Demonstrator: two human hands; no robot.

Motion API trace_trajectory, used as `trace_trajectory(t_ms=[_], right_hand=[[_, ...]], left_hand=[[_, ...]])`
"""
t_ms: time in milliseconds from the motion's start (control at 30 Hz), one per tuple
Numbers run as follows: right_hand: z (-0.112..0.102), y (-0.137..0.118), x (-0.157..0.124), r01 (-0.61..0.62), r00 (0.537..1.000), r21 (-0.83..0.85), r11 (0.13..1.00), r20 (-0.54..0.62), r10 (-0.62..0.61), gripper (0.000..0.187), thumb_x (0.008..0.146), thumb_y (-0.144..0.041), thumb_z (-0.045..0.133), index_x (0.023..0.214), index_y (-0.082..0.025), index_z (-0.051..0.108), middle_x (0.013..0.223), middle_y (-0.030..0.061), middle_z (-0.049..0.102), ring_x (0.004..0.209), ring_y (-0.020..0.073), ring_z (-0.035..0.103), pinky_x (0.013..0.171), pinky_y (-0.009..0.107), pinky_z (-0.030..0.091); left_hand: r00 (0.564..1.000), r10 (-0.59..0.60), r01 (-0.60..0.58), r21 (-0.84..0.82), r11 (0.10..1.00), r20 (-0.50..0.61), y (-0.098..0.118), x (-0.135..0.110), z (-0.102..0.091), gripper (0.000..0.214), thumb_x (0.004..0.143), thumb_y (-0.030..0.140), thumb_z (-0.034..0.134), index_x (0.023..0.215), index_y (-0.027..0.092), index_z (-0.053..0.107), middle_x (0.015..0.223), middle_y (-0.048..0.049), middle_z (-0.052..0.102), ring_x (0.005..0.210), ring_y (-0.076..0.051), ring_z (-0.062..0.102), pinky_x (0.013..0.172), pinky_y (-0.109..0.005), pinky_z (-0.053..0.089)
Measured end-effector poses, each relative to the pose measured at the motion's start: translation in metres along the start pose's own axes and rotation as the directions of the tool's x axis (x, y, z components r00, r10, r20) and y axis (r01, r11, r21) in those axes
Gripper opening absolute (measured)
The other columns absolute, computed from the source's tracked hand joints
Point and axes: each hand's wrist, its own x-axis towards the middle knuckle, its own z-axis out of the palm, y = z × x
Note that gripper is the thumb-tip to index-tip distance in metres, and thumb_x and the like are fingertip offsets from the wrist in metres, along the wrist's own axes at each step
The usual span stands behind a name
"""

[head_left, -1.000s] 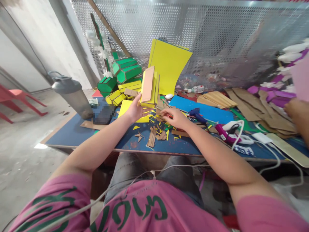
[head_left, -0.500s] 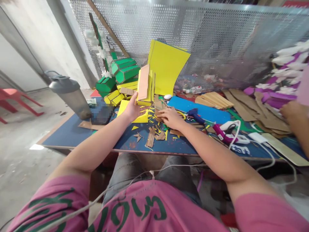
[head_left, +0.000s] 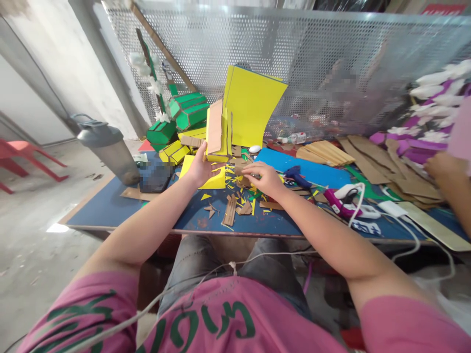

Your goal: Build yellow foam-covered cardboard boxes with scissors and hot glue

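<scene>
My left hand (head_left: 200,169) grips the lower end of an upright cardboard piece faced with yellow paper (head_left: 217,130), holding it on edge above a flat yellow sheet (head_left: 215,180). My right hand (head_left: 262,177) lies palm down among cardboard and paper scraps (head_left: 235,206) on the blue table (head_left: 106,203), fingers curled on a small piece I cannot make out. Yellow-handled scissors (head_left: 282,179) peek out just right of that hand.
A grey shaker bottle (head_left: 106,149) stands at the left, and green and yellow cardboard boxes (head_left: 184,120) are stacked behind. A big yellow sheet (head_left: 252,105) leans on the mesh panel. A blue glue gun (head_left: 299,175) and a pink-and-white one (head_left: 348,202) lie right. Another person's hand (head_left: 443,166) rests on cardboard strips.
The upright cardboard piece has turned slightly in my left hand, now more edge-on. My right hand shifted a little left over the scraps.
</scene>
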Motion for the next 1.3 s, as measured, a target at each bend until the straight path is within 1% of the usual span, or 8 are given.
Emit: trace_trajectory(t_ms=[267,333,433,600,700,933,1167,1300], right_hand=[[-0.021,0.008,0.007,-0.056,0.883,0.440,0.896,-0.398,0.250,0.022,0.100,-0.050,0.085,0.105,-0.029,0.079,0.104,0.0053,0.084,0.096,0.0248,0.081,0.091,0.044,0.069],[-0.025,0.014,0.008,-0.124,0.896,0.491,0.863,-0.318,0.309,0.030,0.097,-0.056,0.086,0.104,-0.028,0.077,0.105,0.0053,0.083,0.095,0.0245,0.080,0.089,0.042,0.068],[-0.026,0.015,0.005,-0.284,0.952,0.433,0.855,0.023,0.304,0.041,0.098,-0.065,0.080,0.105,-0.025,0.078,0.098,0.0054,0.082,0.087,0.0235,0.076,0.081,0.039,0.064],[-0.022,-0.011,-0.003,-0.350,0.860,0.003,0.937,0.396,0.321,0.064,0.091,-0.070,0.088,0.135,-0.024,0.079,0.094,0.0048,0.084,0.084,0.0257,0.076,0.076,0.037,0.053],[-0.018,-0.032,-0.006,-0.263,0.812,-0.200,0.944,0.482,0.328,0.085,0.082,-0.079,0.093,0.150,-0.031,0.076,0.114,0.0078,0.087,0.096,0.0306,0.080,0.080,0.039,0.055],[-0.002,-0.061,-0.010,-0.132,0.827,-0.378,0.916,0.468,0.312,0.111,0.081,-0.089,0.087,0.167,-0.024,0.063,0.163,0.0235,0.071,0.142,0.0504,0.072,0.113,0.062,0.060],[-0.011,-0.048,-0.009,-0.434,0.781,-0.116,0.893,0.446,0.437,0.083,0.077,-0.033,0.087,0.158,-0.026,0.068,0.146,0.0146,0.081,0.119,0.0377,0.081,0.102,0.047,0.064],[-0.035,-0.015,-0.004,-0.450,0.822,0.322,0.833,0.514,0.246,0.072,0.077,-0.025,0.076,0.149,-0.028,0.074,0.139,0.0085,0.083,0.110,0.0290,0.078,0.096,0.042,0.064]], left_hand=[[0.999,-0.003,0.000,0.046,0.999,0.051,0.000,0.001,-0.003,0.107,0.089,0.094,0.061,0.171,0.026,0.056,0.156,-0.0131,0.079,0.143,-0.041,0.073,0.109,-0.050,0.057],[0.998,-0.011,0.008,0.061,0.998,0.054,-0.001,0.001,-0.002,0.109,0.087,0.093,0.063,0.173,0.027,0.054,0.161,-0.0135,0.076,0.142,-0.041,0.074,0.108,-0.050,0.057],[0.997,-0.015,0.007,0.105,0.994,0.075,-0.004,0.002,-0.002,0.107,0.087,0.094,0.062,0.173,0.029,0.054,0.163,-0.0128,0.075,0.141,-0.041,0.074,0.106,-0.050,0.057],[0.996,0.007,-0.023,0.180,0.983,0.089,-0.011,0.006,-0.005,0.106,0.089,0.094,0.060,0.172,0.028,0.055,0.160,-0.0143,0.077,0.141,-0.043,0.074,0.111,-0.053,0.056],[0.995,0.026,-0.046,0.204,0.978,0.101,-0.015,0.008,-0.007,0.105,0.091,0.095,0.059,0.171,0.028,0.056,0.160,-0.0156,0.077,0.142,-0.044,0.074,0.113,-0.055,0.056],[0.994,0.030,-0.044,0.136,0.990,0.103,-0.020,0.012,-0.006,0.101,0.087,0.093,0.070,0.163,0.027,0.065,0.158,-0.0170,0.078,0.142,-0.047,0.075,0.114,-0.058,0.058],[0.990,0.142,-0.141,0.057,0.988,-0.004,-0.023,0.012,-0.004,0.079,0.084,0.076,0.090,0.145,0.027,0.075,0.157,-0.0150,0.076,0.142,-0.041,0.075,0.113,-0.056,0.063],[0.968,0.214,-0.213,0.022,0.977,-0.129,-0.022,0.014,-0.004,0.060,0.088,0.066,0.092,0.127,0.023,0.079,0.144,-0.0148,0.078,0.140,-0.038,0.073,0.111,-0.053,0.067]])
